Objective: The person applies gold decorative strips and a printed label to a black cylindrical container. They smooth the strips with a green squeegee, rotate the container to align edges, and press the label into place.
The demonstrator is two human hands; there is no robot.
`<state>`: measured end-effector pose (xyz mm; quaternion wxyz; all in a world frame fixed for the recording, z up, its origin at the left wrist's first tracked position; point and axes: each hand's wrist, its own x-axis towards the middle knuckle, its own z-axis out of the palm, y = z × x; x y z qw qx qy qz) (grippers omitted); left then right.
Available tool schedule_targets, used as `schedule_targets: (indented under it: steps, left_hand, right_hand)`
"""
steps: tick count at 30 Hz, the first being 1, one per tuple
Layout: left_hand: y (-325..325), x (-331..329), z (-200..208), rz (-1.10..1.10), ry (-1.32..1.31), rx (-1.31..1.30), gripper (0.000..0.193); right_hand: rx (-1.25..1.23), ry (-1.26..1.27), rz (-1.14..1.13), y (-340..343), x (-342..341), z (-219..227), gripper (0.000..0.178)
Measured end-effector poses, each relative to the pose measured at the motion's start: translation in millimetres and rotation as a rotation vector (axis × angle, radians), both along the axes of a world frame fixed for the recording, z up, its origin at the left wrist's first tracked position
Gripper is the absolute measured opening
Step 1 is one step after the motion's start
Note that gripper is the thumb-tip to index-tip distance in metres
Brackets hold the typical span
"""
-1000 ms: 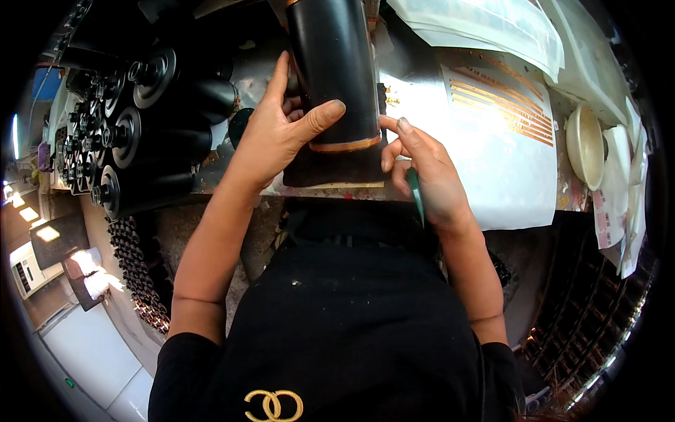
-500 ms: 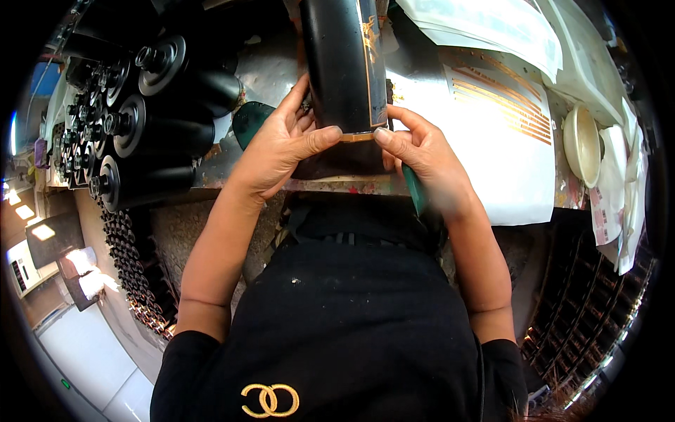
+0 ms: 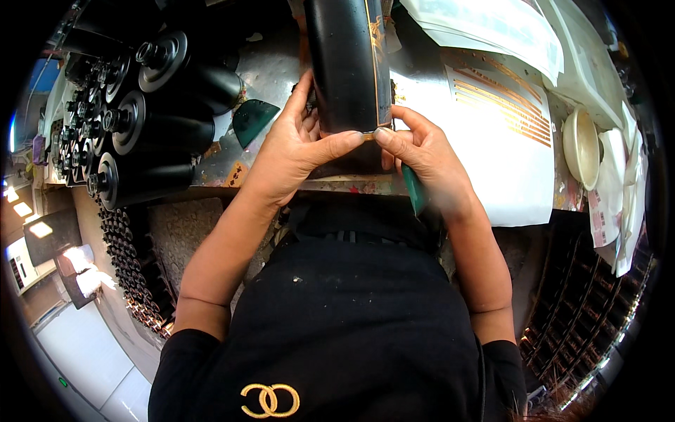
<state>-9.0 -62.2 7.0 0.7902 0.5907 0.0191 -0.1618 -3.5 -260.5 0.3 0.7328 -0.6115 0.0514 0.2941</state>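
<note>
A glossy black cylinder (image 3: 342,63) with a gold line and gold motif on its right side lies ahead of me, its near end between my hands. My left hand (image 3: 299,144) has its fingers along the cylinder's left side and its thumb on a narrow gold strip (image 3: 368,137) at the near rim. From the right, my right hand (image 3: 422,148) presses thumb and forefinger at the strip's other end. A green scraper (image 3: 415,190) sticks out below that palm, held by the curled fingers. Both hands' lower fingers are partly hidden.
Several black cylinders (image 3: 162,126) with knobbed ends are stacked at left. A second green scraper (image 3: 253,121) lies by my left hand. At right are a white sheet with gold strips (image 3: 503,105), a cream bowl (image 3: 581,148) and plastic sheeting (image 3: 485,28). Dark racks (image 3: 590,309) stand below.
My left thumb has slid right, close to the right thumb, and less of the gold strip shows between them. The cylinder has turned a little, its gold line shifting right.
</note>
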Motion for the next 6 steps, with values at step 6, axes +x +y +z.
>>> schedule_targets:
  steps: [6]
  left_hand:
    - [17,4,-9,-0.053,0.091,-0.104,0.096]
  right_hand:
    - [0.015,-0.009,0.019,-1,1,-6,0.061]
